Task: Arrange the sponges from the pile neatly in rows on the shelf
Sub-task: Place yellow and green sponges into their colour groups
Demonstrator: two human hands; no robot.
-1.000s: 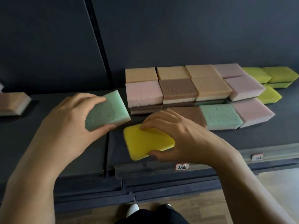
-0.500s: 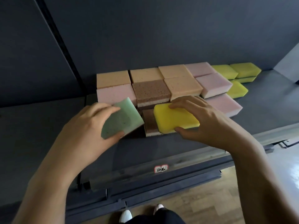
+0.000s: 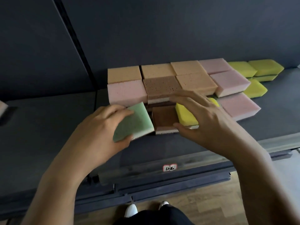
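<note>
My left hand (image 3: 99,133) grips a green sponge (image 3: 136,120), tilted, just left of a brown sponge (image 3: 164,117) in the front row. My right hand (image 3: 204,120) holds a bright yellow sponge (image 3: 185,115) on top of a sponge in the front row, right of the brown one; the sponge beneath is mostly hidden. Behind them, orange (image 3: 124,74), pink (image 3: 126,92) and brown (image 3: 160,86) sponges lie in rows on the dark shelf (image 3: 162,146). More yellow-green sponges (image 3: 266,67) lie at the far right.
A pink sponge (image 3: 238,106) lies right of my right hand. The shelf's front rail carries a small white label (image 3: 169,167). A dark upright post (image 3: 73,39) divides the back panel. Wooden floor and my shoes (image 3: 131,210) show below.
Both hands moved the sponges forward into the front row: the green one now sits against the brown sponge's left side, the yellow one has settled onto the sponge at its right.
</note>
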